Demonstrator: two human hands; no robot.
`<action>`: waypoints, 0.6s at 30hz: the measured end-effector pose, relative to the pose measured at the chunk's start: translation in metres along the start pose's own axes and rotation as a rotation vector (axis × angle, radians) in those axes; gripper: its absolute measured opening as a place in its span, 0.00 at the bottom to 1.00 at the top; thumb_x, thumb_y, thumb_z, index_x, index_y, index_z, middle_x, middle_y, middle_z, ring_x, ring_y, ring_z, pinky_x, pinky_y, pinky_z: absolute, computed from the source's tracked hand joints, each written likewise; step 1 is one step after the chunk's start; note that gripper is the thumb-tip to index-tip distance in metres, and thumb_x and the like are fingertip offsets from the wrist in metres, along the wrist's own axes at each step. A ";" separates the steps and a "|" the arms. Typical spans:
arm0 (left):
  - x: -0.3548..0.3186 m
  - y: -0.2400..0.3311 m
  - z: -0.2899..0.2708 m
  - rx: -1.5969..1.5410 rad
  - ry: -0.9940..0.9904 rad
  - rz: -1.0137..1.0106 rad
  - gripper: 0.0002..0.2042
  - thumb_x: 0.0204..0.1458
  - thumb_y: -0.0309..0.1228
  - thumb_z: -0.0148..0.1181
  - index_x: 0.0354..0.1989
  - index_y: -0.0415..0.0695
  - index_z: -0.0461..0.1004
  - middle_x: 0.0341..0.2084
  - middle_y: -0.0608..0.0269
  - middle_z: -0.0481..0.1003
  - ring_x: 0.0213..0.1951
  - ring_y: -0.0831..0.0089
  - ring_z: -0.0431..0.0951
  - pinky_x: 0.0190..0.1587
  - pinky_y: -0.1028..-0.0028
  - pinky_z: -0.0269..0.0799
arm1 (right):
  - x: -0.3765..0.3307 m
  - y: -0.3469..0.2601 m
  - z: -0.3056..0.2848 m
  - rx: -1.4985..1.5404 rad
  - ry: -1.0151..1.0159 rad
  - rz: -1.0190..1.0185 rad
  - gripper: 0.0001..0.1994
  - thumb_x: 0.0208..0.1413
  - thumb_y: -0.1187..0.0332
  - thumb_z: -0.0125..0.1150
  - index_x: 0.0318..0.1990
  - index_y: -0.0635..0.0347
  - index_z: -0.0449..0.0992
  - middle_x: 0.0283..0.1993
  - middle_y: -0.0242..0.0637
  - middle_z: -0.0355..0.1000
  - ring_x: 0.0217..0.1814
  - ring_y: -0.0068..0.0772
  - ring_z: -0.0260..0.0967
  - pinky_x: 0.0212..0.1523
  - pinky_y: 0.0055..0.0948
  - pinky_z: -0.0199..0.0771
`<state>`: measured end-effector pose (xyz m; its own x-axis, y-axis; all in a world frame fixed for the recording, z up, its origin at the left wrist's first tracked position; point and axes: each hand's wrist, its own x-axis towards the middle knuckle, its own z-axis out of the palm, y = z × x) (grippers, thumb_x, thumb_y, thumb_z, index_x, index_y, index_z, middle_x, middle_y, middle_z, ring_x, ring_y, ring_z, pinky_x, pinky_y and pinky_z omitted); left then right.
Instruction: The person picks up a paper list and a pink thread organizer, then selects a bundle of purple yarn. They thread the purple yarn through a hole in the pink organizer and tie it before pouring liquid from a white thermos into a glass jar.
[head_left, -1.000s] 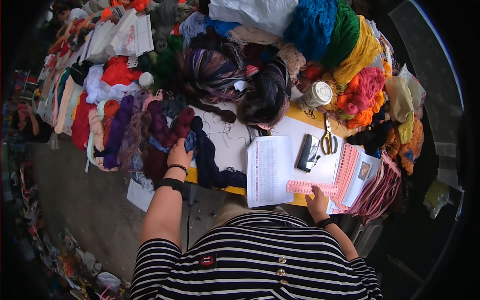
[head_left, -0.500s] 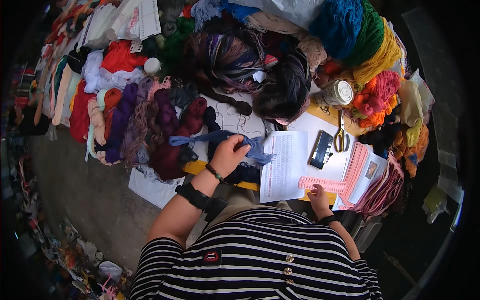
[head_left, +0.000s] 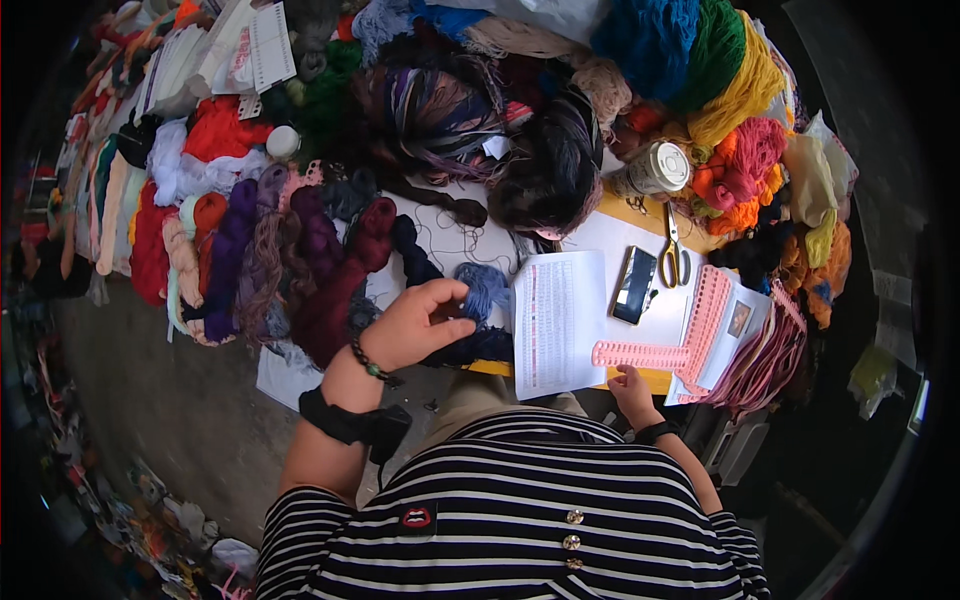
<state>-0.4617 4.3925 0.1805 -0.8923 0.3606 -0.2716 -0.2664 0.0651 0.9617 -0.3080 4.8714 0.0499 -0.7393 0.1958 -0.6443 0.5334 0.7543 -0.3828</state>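
My left hand hovers over the near side of the table, thumb and forefinger apart, nothing between them. Just beyond its fingertips a loose blue yarn hank lies in a heap beside the printed sheet. By the near edge, my right hand has loosely bent fingers close under a pink perforated strip; whether they touch it I cannot tell. A second pink perforated strip crosses its right end, with pink and mauve yarn strands alongside.
A phone and scissors lie right of the sheet. Behind them stands a lidded cup. Dark mixed yarn is piled at the back, maroon skeins to the left, and blue, green and yellow hanks at far right.
My left hand has let go of the blue hank, which now lies bunched on the table, and has drawn back toward me. My right hand has pulled slightly back from the pink strip.
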 end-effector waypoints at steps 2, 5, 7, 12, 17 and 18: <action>0.006 -0.014 -0.025 0.011 -0.001 -0.172 0.23 0.50 0.29 0.73 0.55 0.40 0.73 0.49 0.57 0.76 0.43 0.70 0.82 0.46 0.71 0.78 | -0.004 0.009 0.002 0.017 0.007 0.015 0.22 0.57 0.66 0.68 0.57 0.67 0.73 0.39 0.44 0.81 0.40 0.36 0.79 0.44 0.32 0.77; 0.007 -0.102 -0.088 0.885 0.569 -0.288 0.37 0.44 0.29 0.72 0.67 0.49 0.65 0.60 0.48 0.70 0.59 0.50 0.73 0.62 0.57 0.70 | -0.006 0.004 0.001 0.049 0.002 0.010 0.21 0.57 0.65 0.67 0.56 0.67 0.74 0.39 0.43 0.80 0.40 0.36 0.79 0.44 0.31 0.77; 0.013 -0.118 -0.089 1.076 0.572 -0.282 0.45 0.45 0.31 0.72 0.73 0.54 0.55 0.66 0.47 0.64 0.65 0.47 0.67 0.66 0.55 0.65 | -0.013 -0.001 -0.001 0.074 0.009 0.027 0.21 0.58 0.65 0.67 0.55 0.68 0.74 0.40 0.43 0.80 0.40 0.35 0.78 0.45 0.31 0.77; 0.025 -0.135 -0.088 1.209 0.542 -0.459 0.41 0.50 0.32 0.69 0.74 0.54 0.56 0.57 0.46 0.73 0.57 0.47 0.75 0.59 0.54 0.72 | -0.003 -0.007 -0.010 0.088 0.064 -0.062 0.18 0.59 0.63 0.65 0.53 0.64 0.77 0.42 0.44 0.81 0.44 0.44 0.80 0.48 0.35 0.78; -0.040 -0.129 -0.108 0.269 0.784 -0.094 0.23 0.60 0.35 0.65 0.61 0.37 0.72 0.54 0.52 0.78 0.54 0.64 0.78 0.57 0.66 0.71 | 0.004 -0.095 -0.045 0.051 -0.063 -0.316 0.19 0.59 0.62 0.65 0.55 0.63 0.77 0.44 0.47 0.81 0.46 0.45 0.80 0.49 0.37 0.78; -0.048 -0.095 -0.079 -0.141 0.732 0.023 0.20 0.63 0.33 0.62 0.62 0.38 0.72 0.54 0.61 0.77 0.54 0.70 0.75 0.59 0.69 0.69 | 0.001 -0.112 -0.055 0.011 -0.152 -0.351 0.20 0.60 0.61 0.66 0.56 0.62 0.77 0.46 0.48 0.81 0.47 0.45 0.80 0.50 0.37 0.78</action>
<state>-0.4230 4.2954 0.0994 -0.8995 -0.3551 -0.2545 -0.2448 -0.0729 0.9668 -0.3910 4.8212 0.1291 -0.8088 -0.1691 -0.5632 0.2637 0.7517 -0.6045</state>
